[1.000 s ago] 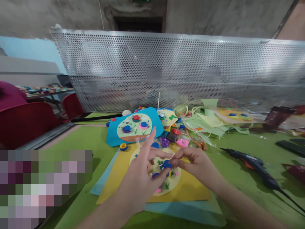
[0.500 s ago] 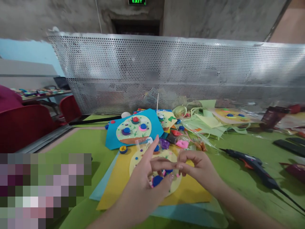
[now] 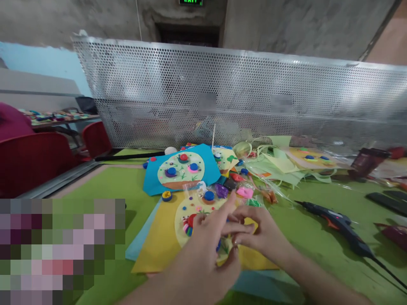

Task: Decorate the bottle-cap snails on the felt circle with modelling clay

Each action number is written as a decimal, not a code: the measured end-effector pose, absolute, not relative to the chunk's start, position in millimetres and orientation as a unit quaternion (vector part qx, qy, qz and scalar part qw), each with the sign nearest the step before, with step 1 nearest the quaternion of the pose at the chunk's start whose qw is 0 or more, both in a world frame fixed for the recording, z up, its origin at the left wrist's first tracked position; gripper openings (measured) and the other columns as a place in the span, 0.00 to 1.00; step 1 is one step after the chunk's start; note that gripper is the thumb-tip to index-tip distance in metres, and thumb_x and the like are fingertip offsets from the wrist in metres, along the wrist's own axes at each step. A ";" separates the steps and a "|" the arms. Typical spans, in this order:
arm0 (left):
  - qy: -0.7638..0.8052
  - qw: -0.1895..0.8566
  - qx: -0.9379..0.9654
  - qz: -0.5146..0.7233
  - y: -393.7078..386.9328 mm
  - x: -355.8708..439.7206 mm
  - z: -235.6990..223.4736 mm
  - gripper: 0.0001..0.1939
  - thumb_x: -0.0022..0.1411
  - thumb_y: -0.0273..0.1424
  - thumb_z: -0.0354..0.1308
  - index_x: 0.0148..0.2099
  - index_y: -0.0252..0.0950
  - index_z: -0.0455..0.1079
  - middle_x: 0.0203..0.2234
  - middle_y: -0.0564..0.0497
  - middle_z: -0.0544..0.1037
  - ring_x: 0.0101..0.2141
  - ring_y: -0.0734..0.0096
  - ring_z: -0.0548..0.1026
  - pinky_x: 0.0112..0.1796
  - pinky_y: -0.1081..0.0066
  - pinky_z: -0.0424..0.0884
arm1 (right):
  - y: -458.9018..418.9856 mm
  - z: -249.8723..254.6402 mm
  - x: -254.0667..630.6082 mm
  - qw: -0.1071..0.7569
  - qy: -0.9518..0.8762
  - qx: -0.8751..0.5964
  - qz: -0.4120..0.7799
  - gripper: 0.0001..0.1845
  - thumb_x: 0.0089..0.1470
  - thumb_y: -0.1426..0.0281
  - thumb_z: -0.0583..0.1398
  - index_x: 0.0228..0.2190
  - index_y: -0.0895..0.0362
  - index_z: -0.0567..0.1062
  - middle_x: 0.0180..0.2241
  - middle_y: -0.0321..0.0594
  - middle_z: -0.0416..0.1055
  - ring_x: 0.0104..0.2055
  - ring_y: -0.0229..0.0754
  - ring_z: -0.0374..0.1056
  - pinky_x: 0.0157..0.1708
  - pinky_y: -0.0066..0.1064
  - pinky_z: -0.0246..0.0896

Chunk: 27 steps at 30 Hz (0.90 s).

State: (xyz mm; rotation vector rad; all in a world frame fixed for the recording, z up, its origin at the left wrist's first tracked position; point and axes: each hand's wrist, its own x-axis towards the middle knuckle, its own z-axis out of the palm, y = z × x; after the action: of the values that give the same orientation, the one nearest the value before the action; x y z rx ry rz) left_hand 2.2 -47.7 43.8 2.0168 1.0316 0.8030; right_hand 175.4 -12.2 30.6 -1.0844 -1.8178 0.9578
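Observation:
My left hand (image 3: 208, 245) and my right hand (image 3: 262, 235) meet fingertip to fingertip above a pale round card (image 3: 193, 209) glued on a yellow sheet (image 3: 159, 241). The card carries small blue, red and pink clay pieces. My left fingers are curled with the index raised; my right fingers are pinched against them. Whatever sits between the fingertips is too small to make out. A light blue sheet (image 3: 140, 241) lies under the yellow one.
A blue card with a decorated circle (image 3: 181, 169) lies behind. Clay lumps (image 3: 233, 188), green paper strips (image 3: 276, 165) and plastic wrap lie to the right. A black glue gun (image 3: 337, 222) lies at right. A perforated metal screen (image 3: 241, 97) closes the back; red chairs (image 3: 34, 161) stand left.
My left hand has shifted right and down over the round card, now covering its lower right part. The right hand stays pinched against it.

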 end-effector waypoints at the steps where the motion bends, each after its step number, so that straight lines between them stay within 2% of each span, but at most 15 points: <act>1: 0.401 0.365 0.776 0.322 -46.9 1.0 45.4 0.40 0.56 0.22 0.49 0.65 0.51 0.35 0.48 0.50 0.74 0.52 0.61 0.65 0.54 0.50 0.55 | -10.4 32.2 178.1 0.403 -0.726 -0.431 0.354 0.16 0.35 0.59 0.67 0.20 0.57 0.71 0.19 0.34 0.67 0.24 0.38 0.61 0.25 0.28 0.56; 4: 0.408 0.370 0.767 0.329 -45.4 -0.2 48.4 0.38 0.58 0.22 0.46 0.65 0.53 0.35 0.48 0.51 0.74 0.52 0.62 0.66 0.54 0.49 0.56 | -6.4 35.5 183.0 0.410 -0.755 -0.420 0.294 0.14 0.39 0.59 0.66 0.22 0.56 0.72 0.22 0.35 0.70 0.26 0.39 0.64 0.28 0.29 0.57; 10: 0.389 0.325 0.822 0.258 -48.3 6.4 40.6 0.45 0.52 0.17 0.46 0.65 0.55 0.32 0.52 0.52 0.69 0.54 0.57 0.64 0.55 0.42 0.50 | -6.7 32.5 177.4 0.351 -0.806 -0.379 0.289 0.11 0.43 0.62 0.66 0.27 0.56 0.74 0.24 0.35 0.70 0.26 0.38 0.64 0.25 0.26 0.57; 14: 0.402 0.263 0.837 0.264 -47.9 6.5 42.2 0.42 0.52 0.16 0.43 0.65 0.49 0.37 0.48 0.50 0.72 0.50 0.59 0.67 0.55 0.43 0.49 | -4.5 32.4 180.1 0.358 -0.817 -0.396 0.218 0.11 0.42 0.62 0.66 0.26 0.56 0.73 0.24 0.35 0.71 0.28 0.39 0.65 0.26 0.27 0.59; 17: 0.419 0.222 0.855 0.208 -48.2 10.2 44.3 0.42 0.51 0.16 0.43 0.66 0.44 0.38 0.49 0.47 0.72 0.50 0.58 0.66 0.55 0.42 0.47 | -7.1 31.6 180.6 0.341 -0.826 -0.418 0.162 0.10 0.42 0.64 0.65 0.28 0.55 0.73 0.28 0.38 0.72 0.32 0.42 0.67 0.31 0.31 0.61; 20: 0.412 0.191 0.881 0.132 -49.1 16.4 43.4 0.46 0.46 0.16 0.49 0.66 0.35 0.37 0.52 0.39 0.70 0.54 0.50 0.62 0.54 0.39 0.46 | -10.7 30.4 179.4 0.320 -0.840 -0.419 0.129 0.07 0.42 0.69 0.62 0.28 0.55 0.72 0.31 0.41 0.73 0.34 0.44 0.68 0.33 0.33 0.63; 22: 0.404 0.169 0.892 0.109 -49.1 17.6 42.4 0.45 0.47 0.15 0.48 0.66 0.32 0.38 0.54 0.35 0.67 0.56 0.45 0.59 0.53 0.36 0.47 | -10.5 31.2 180.1 0.305 -0.845 -0.423 0.117 0.05 0.42 0.71 0.60 0.27 0.55 0.72 0.30 0.40 0.73 0.34 0.44 0.68 0.34 0.33 0.63; 27: 0.378 0.083 0.909 0.155 -47.3 11.8 39.9 0.44 0.51 0.14 0.43 0.67 0.41 0.32 0.52 0.41 0.70 0.56 0.49 0.59 0.51 0.35 0.49 | -6.1 36.7 184.6 0.271 -0.842 -0.457 0.094 0.07 0.41 0.72 0.60 0.28 0.55 0.73 0.32 0.40 0.74 0.37 0.45 0.69 0.37 0.36 0.63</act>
State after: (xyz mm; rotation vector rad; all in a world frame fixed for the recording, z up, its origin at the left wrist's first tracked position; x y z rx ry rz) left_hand 11.8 -47.3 39.9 2.7144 1.1279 0.4622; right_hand 184.6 -6.1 36.7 -1.2312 -2.2672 0.2529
